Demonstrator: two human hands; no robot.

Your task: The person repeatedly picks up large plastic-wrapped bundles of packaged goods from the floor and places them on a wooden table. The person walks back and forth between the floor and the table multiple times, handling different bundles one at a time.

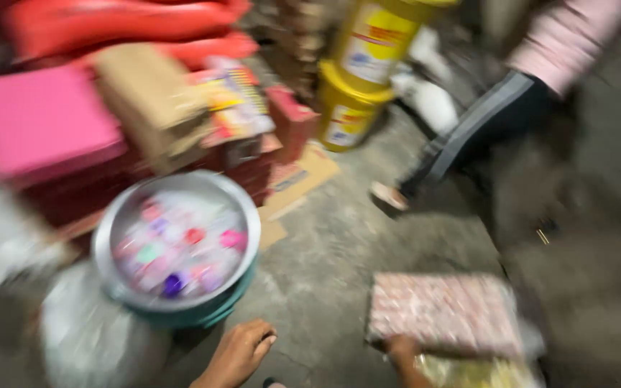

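Note:
The whole view is motion-blurred. My right hand point(401, 350) grips the near left corner of a flat pink patterned packet point(447, 312) lying on the concrete floor. A yellowish packet point(476, 372) lies just under and in front of it. My left hand point(238, 352) is low over the floor beside a round metal bowl point(242, 215), with nothing seen in it and its fingers loosely bent. The bowl holds several small wrapped pieces in pink, red, green and purple point(177, 248) and sits on a teal basin point(213, 312).
Pink and red boxes point(37, 122) and brown cartons point(152, 100) are stacked at the back left. Two yellow buckets point(357, 72) stand stacked at the back. Another person's leg in dark trousers point(468, 136) with a sandalled foot point(389, 197) stands at right. A clear plastic bag point(95, 338) lies below the bowl.

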